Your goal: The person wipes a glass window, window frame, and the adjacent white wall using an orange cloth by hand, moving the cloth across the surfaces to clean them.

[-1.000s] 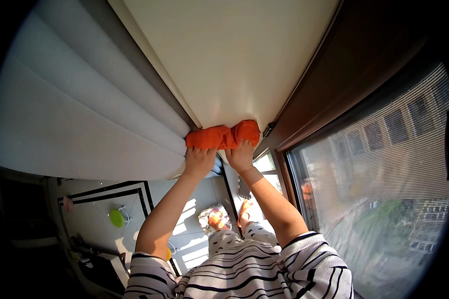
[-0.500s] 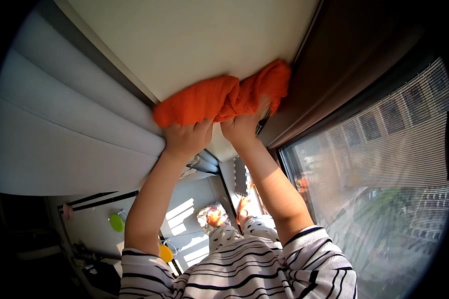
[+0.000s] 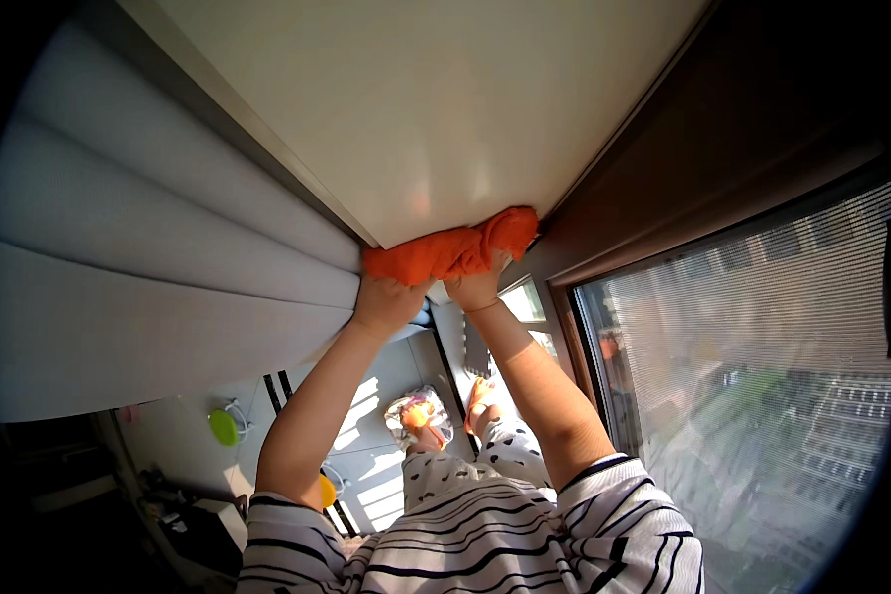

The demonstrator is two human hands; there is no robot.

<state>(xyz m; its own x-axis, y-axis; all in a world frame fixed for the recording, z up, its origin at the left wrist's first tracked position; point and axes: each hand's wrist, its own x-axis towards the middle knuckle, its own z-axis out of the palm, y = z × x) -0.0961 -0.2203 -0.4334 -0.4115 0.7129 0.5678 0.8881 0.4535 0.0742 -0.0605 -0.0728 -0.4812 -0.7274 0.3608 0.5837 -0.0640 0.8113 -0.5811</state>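
An orange cloth (image 3: 445, 254), bunched and creased, lies against the lower end of a smooth cream-coloured panel (image 3: 406, 119). My left hand (image 3: 386, 302) grips its left part, close to the grey curtain. Beside it, my right hand (image 3: 475, 287) holds the right part, near the dark brown frame. The cloth hides most of the fingers on both hands. Both arms are stretched out ahead of me, and the cloth spans nearly the panel's width.
Pale grey curtain folds (image 3: 168, 267) hang along the left. On the right is a window with a mesh screen (image 3: 742, 366). Below, one of my feet rests on a patterned item (image 3: 403, 408); a green round object (image 3: 224, 427) stands on the sunlit tiled floor (image 3: 366, 445).
Both hands and the orange cloth have moved lower in the picture along the panel, exposing more of its surface above them. The surroundings have shifted slightly in view.
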